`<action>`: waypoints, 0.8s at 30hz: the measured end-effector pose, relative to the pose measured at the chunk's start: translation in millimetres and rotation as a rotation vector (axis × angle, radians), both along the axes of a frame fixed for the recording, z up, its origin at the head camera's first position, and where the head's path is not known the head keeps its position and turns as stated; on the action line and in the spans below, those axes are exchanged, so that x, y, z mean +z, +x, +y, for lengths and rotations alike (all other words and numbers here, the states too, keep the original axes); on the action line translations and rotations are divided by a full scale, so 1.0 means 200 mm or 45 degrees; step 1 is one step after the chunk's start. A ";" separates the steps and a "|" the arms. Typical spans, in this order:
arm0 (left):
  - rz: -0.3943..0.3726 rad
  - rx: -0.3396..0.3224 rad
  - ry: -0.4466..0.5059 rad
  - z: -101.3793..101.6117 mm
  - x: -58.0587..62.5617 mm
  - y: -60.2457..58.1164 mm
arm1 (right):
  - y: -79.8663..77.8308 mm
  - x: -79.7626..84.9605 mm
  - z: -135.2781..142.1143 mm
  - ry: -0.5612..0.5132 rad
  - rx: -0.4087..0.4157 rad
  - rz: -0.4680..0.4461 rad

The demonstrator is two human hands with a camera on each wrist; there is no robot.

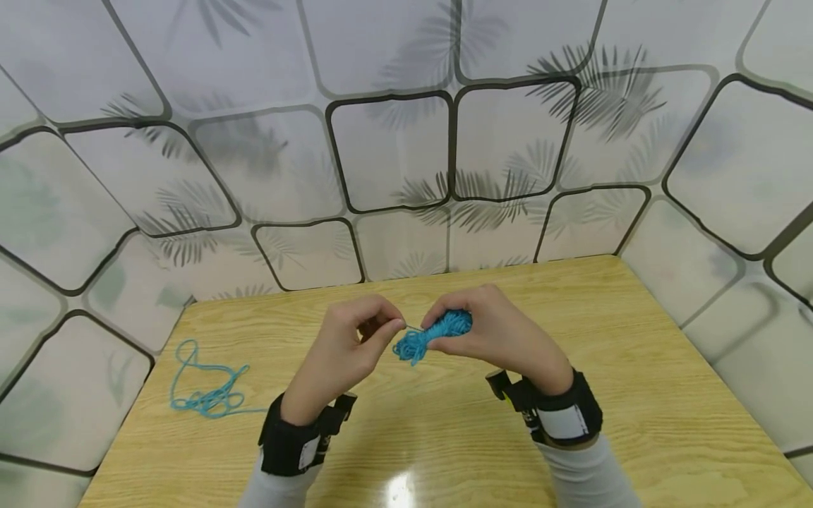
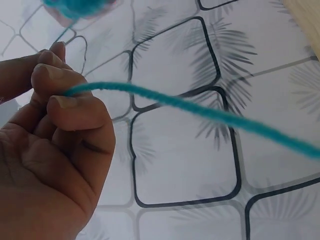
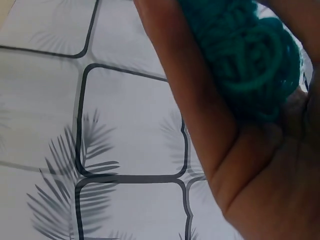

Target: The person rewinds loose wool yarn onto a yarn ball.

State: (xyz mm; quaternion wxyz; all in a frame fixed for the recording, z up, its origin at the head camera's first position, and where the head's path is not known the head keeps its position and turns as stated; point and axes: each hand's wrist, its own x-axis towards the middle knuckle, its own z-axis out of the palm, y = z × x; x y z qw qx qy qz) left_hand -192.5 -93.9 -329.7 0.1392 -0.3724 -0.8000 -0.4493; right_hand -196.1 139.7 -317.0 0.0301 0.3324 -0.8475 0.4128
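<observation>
- Fingers of the left hand (image 1: 346, 346) are narrow: thumb and forefinger pinch a thin blue yarn strand (image 2: 200, 109) at their tips, near the centre of the head frame.
- Right hand (image 1: 504, 335) grips a blue yarn bundle (image 1: 449, 324), thumb below and fingers above, just right of the head frame's centre.
- Bundle lies tilted, its looped end projecting from the grip toward the lower left. A short length of strand spans the gap between the two hands.
- In the left wrist view, the strand leaves the pinch and runs to the right edge; the bundle shows blurred at upper left.
- In the right wrist view, wound loops sit at upper right, inside the hand.
- Loose yarn (image 1: 205, 403) rests in a tangle at lower left of the head frame, on a wood-grain tabletop (image 1: 444, 437); one length trails toward the left wrist.
- Black wrist straps (image 1: 286, 441) are fitted on both wrists, over light grey sleeves (image 1: 587, 473).
- Leaf-patterned wall covering (image 1: 394, 155) fills the upper head frame.
</observation>
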 end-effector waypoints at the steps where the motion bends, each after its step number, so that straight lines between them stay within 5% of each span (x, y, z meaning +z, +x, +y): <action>1: 0.002 -0.012 -0.002 0.01 0.00 0.01 | 0.00 0.00 0.00 -0.003 -0.037 0.009; 15: 0.073 -0.089 -0.027 0.08 0.05 0.11 | -0.02 0.00 -0.02 -0.293 -0.454 0.352; 19: 0.058 -0.094 -0.058 0.08 0.04 0.11 | -0.02 0.00 -0.01 -0.463 -0.454 0.383; 24: 0.016 -0.105 -0.085 0.09 0.01 0.07 | -0.01 0.01 -0.01 -0.733 -0.312 0.253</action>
